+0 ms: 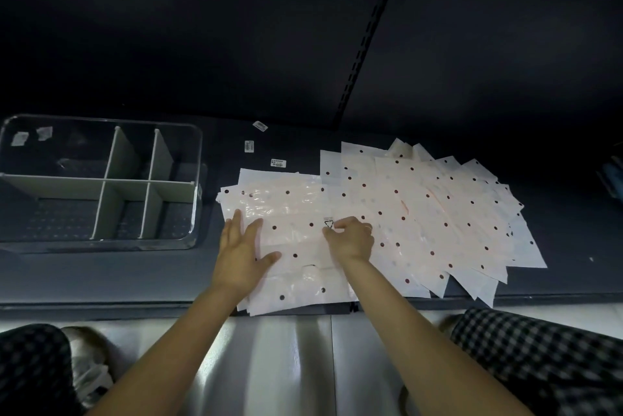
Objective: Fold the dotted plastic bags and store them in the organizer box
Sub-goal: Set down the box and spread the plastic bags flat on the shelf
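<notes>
The dotted bag being worked [290, 213] lies flat at the centre of the frame, on top of a few more bags near the front edge of the dark table [556, 281], its lower corner hanging just over that edge. The left hand [241, 254] rests on its left side with fingers spread and straight, holding nothing, only pressing the film down; the right hand [350, 238] has its fingers curled at the printed triangle mark in the middle of the bag and seems to pinch the film there, though how much it has caught cannot be told. That is the first risk — the sheets are thin, glossy and stacked, so the pinch may lift two layers at once, or slide the bag off the one beneath instead of creasing it. To the right, touching this stack, the loose pile of bags [438, 206] fans out toward the right of the frame, several corners past the table edge; a tug on the shared overlap could drag some of them to the floor. A slick fold is also likely to spring open once the pressing palm leaves it. The organizer box [199, 159] stands at the left of the frame, its clear walls and white dividers showing compartments with no bags in them — the narrow cells mean a loosely folded bag could unfurl on the way in.
</notes>
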`<state>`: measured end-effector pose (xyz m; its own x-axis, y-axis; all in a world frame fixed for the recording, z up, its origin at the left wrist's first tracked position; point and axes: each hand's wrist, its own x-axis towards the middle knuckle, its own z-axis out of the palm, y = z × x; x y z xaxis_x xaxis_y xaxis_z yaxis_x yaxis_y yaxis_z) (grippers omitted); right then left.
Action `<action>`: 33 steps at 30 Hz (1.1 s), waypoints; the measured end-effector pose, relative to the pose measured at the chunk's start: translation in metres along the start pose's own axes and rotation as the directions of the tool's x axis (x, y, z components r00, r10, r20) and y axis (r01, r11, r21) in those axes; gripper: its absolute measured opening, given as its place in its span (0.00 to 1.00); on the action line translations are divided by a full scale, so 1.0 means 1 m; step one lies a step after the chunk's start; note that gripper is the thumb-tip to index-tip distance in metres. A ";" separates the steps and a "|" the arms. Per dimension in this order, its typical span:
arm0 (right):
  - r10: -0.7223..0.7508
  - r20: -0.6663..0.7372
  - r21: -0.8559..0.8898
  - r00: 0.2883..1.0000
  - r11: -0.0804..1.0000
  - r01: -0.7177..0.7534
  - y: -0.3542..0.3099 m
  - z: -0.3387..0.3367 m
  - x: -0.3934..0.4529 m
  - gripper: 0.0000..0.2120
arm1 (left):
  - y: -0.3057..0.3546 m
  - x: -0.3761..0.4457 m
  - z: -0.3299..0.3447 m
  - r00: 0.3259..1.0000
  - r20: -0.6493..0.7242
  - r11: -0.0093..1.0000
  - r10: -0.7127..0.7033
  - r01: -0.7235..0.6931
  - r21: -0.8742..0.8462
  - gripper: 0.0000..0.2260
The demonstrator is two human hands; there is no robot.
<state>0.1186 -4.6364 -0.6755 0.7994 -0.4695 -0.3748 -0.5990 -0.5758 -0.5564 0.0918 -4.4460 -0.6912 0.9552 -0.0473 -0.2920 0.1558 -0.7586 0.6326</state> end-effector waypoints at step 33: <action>-0.174 -0.505 -0.163 0.845 0.981 0.105 0.123 -0.115 0.069 0.14 | -0.008 0.003 0.009 0.916 0.285 0.827 0.283 -0.384 0.411 0.38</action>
<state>0.0946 -4.8169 -0.6846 0.7571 -0.6347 0.1547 -0.5112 -0.7231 -0.4645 0.0912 -4.4456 -0.7035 0.8474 -0.4431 -0.2924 -0.3409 -0.8764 0.3403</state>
